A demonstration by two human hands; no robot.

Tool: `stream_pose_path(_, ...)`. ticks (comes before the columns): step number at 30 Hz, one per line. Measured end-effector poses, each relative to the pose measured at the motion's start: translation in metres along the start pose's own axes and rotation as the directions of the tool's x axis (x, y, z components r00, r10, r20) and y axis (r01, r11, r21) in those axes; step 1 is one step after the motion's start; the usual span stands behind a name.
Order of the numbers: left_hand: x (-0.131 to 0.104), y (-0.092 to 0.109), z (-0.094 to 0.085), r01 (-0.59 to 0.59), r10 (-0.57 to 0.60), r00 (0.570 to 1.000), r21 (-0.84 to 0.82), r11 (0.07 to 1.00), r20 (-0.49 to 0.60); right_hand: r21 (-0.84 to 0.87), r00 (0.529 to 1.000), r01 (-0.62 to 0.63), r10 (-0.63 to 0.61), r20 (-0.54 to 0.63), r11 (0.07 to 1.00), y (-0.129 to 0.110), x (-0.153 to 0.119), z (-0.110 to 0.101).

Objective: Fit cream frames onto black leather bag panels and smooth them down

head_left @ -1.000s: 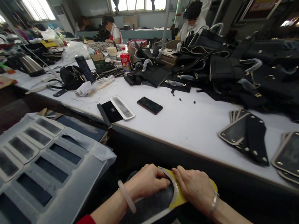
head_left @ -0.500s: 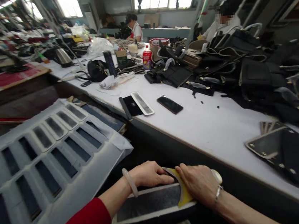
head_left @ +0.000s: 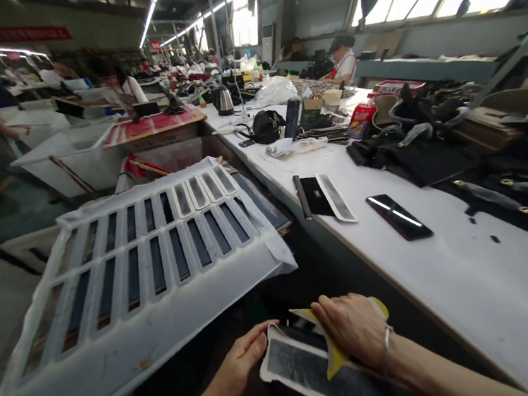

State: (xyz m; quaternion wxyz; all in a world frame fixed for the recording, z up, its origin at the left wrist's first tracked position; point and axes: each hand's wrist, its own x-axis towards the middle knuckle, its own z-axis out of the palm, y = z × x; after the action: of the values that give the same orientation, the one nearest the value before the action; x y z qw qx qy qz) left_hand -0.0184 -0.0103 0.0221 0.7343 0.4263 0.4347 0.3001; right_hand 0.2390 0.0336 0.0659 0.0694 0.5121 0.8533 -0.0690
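Observation:
My right hand (head_left: pixel 352 328) is wrapped round a yellow scraper (head_left: pixel 336 358) with pointed corners and an inward-curved edge. The scraper lies across a black piece (head_left: pixel 307 370) with a pale-edged, grey-black rectangular panel, low in the head view. At this piece's left end, my left hand (head_left: pixel 238 366) grips the edge, thumb and fingers close together. The far end of the piece runs out of view under my right forearm.
On my left lies a pale sheet (head_left: pixel 235 284) with rows of rectangular cutouts. The white table (head_left: pixel 391 272) on my right bears a phone (head_left: pixel 399 215), a black piece with a pale-edged strip (head_left: pixel 335 196) and black bags (head_left: pixel 434 147). Co-workers sit farther back.
The view has swung left. My left hand has moved from the top of the black piece to its left end, and the piece now slants down to the right. The scraper stays in my right hand.

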Motion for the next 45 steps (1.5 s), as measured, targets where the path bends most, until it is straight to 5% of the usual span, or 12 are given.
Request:
stream_pose_path(12,-0.005,-0.009,0.014,-0.059,0.043,0.984,-0.086,0.995,-0.175,0.009,0.939,0.338,-0.337,-0.061,0.941,-0.036,0.078,-0.006)
stream_pose_path(18,0.000,-0.029,0.023,-0.136,0.037,0.962,-0.357,0.924,-0.270,-0.016,0.817,0.575,-0.575,-0.041,0.818,-0.038,0.099,-0.010)
stream_pose_path(24,-0.002,-0.025,0.034,-0.231,0.035,0.903,-0.415,0.880,-0.429,-0.049,0.672,0.739,-0.741,-0.021,0.672,-0.039,0.114,-0.013)
stream_pose_path(36,-0.008,-0.018,0.032,-0.128,0.118,0.876,0.010,0.992,-0.467,-0.066,0.578,0.814,-0.816,0.004,0.577,-0.040,0.119,-0.018)
stream_pose_path(45,-0.013,0.004,0.028,-0.086,0.243,0.885,0.375,0.923,-0.397,-0.030,0.636,0.771,-0.771,0.017,0.636,-0.035,0.106,-0.017)
